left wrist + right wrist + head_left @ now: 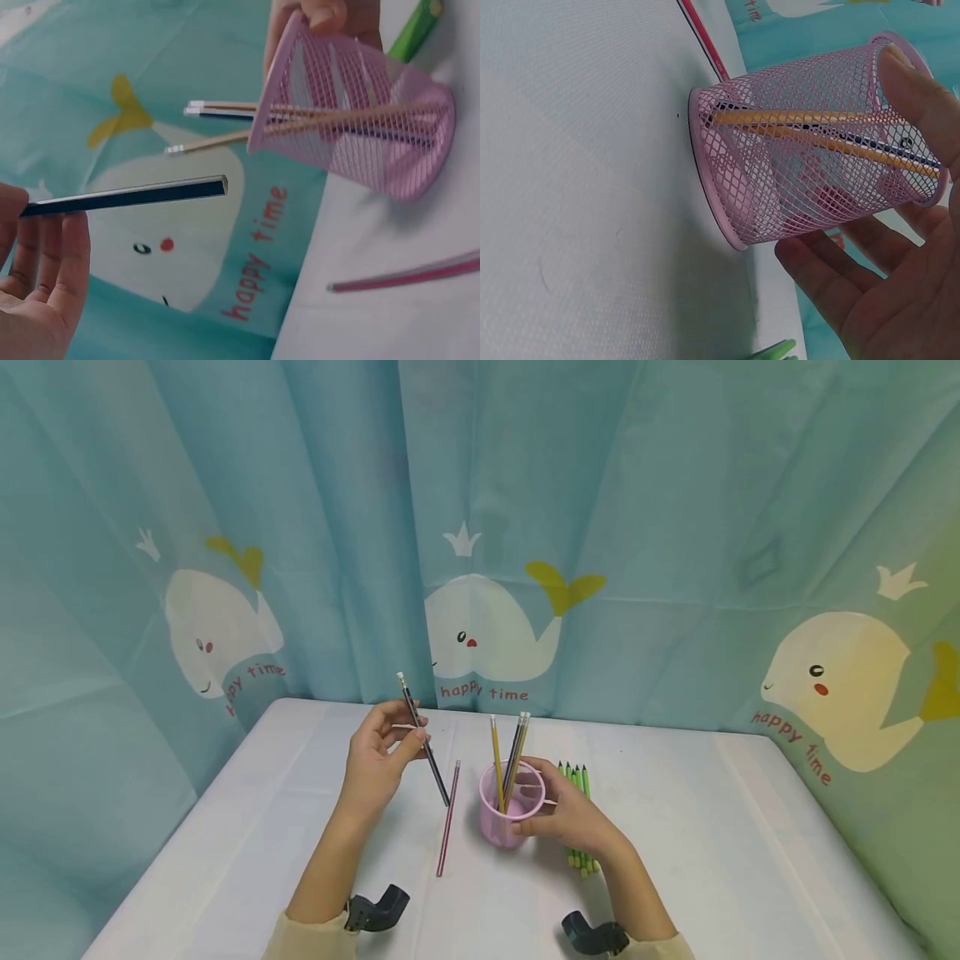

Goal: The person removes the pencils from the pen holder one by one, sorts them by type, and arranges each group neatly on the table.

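My left hand (381, 762) pinches a dark pencil (426, 739) between thumb and fingers, its white eraser end up and its other end slanting down to the right. In the left wrist view that lower end (214, 185) looks flat and unsharpened. My right hand (566, 810) grips a pink mesh pencil cup (495, 827) near its rim, thumb on the near side and fingers round the far side. Inside the cup lean yellow pencils (795, 118) and a dark one (862, 139), white eraser ends up. A red pencil (447, 827) lies on the table left of the cup.
Several green pencils (577, 775) lie side by side on the white table (712, 843), right of the cup and partly behind my right hand and wrist. A blue curtain (337, 527) with whale prints hangs along the table's back edge.
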Demonstrator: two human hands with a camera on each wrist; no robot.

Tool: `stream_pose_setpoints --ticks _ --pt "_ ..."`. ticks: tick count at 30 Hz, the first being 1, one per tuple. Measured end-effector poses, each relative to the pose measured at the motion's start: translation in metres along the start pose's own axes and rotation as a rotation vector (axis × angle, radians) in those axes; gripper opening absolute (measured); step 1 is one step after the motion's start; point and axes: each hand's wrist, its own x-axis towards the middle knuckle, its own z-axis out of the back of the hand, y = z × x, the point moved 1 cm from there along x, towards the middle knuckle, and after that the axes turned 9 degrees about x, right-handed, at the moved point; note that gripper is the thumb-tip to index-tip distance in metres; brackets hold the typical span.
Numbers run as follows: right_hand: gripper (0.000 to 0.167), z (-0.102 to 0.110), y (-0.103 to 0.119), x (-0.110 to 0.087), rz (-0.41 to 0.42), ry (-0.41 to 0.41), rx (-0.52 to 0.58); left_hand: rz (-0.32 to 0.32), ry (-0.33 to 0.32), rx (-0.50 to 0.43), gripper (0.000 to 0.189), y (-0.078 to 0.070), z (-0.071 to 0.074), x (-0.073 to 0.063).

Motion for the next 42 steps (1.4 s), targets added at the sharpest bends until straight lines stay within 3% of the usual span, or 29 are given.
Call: stream_pose_setpoints --ticks 7,13,28,42 --pt "0.090 0.000 0.000 0.000 0.001 0.001 -0.002 0.066 0.014 0.029 0.032 0.011 0.007 0.003" --pt "0.091 0.000 -0.001 0.000 -0.015 -0.013 -0.006 0.174 0.061 0.119 0.032 0.021 0.011 0.004" --pt "0.092 0.000 0.002 -0.001 -0.025 -0.009 0.017 0.341 0.149 0.243 0.038 0.048 0.007 0.001" --pt "0.092 0.000 0.002 0.000 -0.021 -0.011 -0.005 0.415 0.223 0.379 0.037 0.069 -0.004 -0.003"
